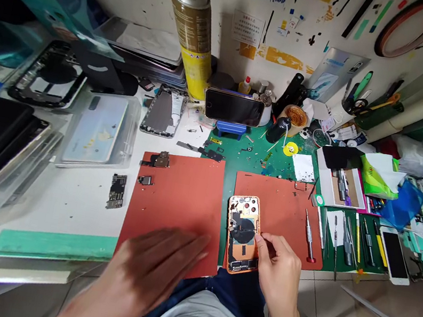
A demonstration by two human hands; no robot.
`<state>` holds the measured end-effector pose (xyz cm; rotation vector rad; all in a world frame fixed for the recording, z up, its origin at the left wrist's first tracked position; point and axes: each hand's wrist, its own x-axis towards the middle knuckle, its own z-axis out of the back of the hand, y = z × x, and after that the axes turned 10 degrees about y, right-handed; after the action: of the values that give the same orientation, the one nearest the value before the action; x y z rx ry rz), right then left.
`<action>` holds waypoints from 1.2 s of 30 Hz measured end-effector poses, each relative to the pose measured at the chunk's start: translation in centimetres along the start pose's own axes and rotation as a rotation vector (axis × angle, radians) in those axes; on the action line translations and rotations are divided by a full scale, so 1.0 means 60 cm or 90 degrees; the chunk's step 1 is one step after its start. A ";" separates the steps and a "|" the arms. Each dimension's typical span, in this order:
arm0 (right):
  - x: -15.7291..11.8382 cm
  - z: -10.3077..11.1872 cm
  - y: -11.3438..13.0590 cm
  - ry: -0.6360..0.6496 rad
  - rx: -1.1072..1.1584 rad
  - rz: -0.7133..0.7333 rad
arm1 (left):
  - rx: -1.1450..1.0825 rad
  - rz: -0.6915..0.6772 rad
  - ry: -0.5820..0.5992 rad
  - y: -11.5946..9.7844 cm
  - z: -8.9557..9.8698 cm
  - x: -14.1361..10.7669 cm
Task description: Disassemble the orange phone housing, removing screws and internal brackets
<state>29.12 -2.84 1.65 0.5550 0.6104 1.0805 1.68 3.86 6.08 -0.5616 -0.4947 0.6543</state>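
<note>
The hands are apart. The right hand (277,273) reaches the edge of the open orange phone housing (242,234), its fingertips pinched on something too small to tell. The housing lies on a red mat (282,208), probably to stop it sliding. The blurred, open left hand (148,267) is left of the housing. A screwdriver (309,237) lies right of it, within reach; a phone (233,107) stands propped far beyond it.

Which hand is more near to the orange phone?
Right. The right hand is at the right edge of the orange phone; the left hand is apart, to the phone's left, over the red mat.
</note>
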 end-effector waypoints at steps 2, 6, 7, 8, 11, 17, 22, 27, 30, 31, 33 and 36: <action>0.004 0.003 0.006 -0.006 0.016 0.001 | 0.063 -0.068 0.034 0.020 -0.023 0.038; 0.024 0.004 0.026 0.004 0.061 0.018 | 0.124 -0.048 0.062 0.039 -0.066 0.080; 0.030 0.002 0.032 0.010 0.069 0.023 | 0.131 -0.044 0.067 0.039 -0.072 0.084; 0.037 0.000 0.037 0.017 0.074 0.027 | 0.135 -0.040 0.072 0.039 -0.077 0.086; 0.054 -0.009 0.050 0.036 0.074 0.031 | 0.140 -0.033 0.093 0.036 -0.083 0.091; 0.071 -0.022 0.060 0.042 0.045 0.019 | 0.167 -0.027 0.107 0.035 -0.086 0.104; 0.073 -0.024 0.059 0.043 0.043 0.018 | 0.182 -0.022 0.110 0.035 -0.090 0.107; 0.074 -0.024 0.061 0.044 0.054 0.028 | 0.167 -0.039 0.098 0.037 -0.084 0.104; 0.069 -0.017 0.060 0.038 0.090 0.031 | 0.114 -0.047 0.043 0.043 -0.074 0.099; 0.066 -0.013 0.058 0.036 0.103 0.026 | 0.099 -0.037 0.017 0.046 -0.070 0.097; 0.056 -0.005 0.054 0.031 0.121 0.016 | 0.082 -0.005 -0.019 0.050 -0.063 0.095; 0.035 0.006 0.045 0.012 0.117 0.029 | 0.078 0.044 0.000 0.050 -0.055 0.101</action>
<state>28.37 0.03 3.33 0.7216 0.7207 1.0788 6.53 8.89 3.26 -0.4650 -0.4334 0.7444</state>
